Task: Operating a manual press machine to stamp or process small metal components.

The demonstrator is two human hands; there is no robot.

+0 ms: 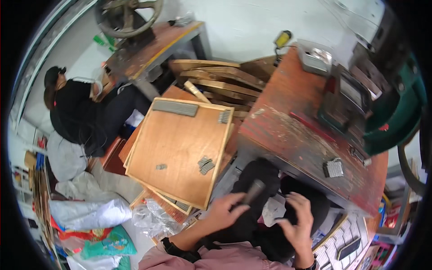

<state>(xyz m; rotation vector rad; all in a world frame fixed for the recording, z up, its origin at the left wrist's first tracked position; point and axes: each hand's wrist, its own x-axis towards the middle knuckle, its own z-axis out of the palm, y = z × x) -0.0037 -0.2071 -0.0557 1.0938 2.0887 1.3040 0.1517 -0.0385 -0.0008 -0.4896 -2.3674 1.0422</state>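
Note:
My left hand point(223, 210) grips a short grey metal bar point(253, 191), held over my dark-trousered lap. My right hand point(298, 219) hovers beside it with fingers spread and nothing in it. To the left lies a stack of wooden trays point(175, 148); the top one carries a row of grey metal pieces point(175, 108) along its far edge and small loose clusters point(205, 164) near its middle. A small block of grey metal pieces point(333, 168) sits on the worn red workbench point(288, 130) in front of me.
A dark press machine point(360, 99) stands on the bench at right. Another person in black point(85, 112) sits at left near a second bench with a handwheel point(128, 15). Wooden trays point(220, 78) are piled behind. Plastic bags point(90, 216) lie on the floor.

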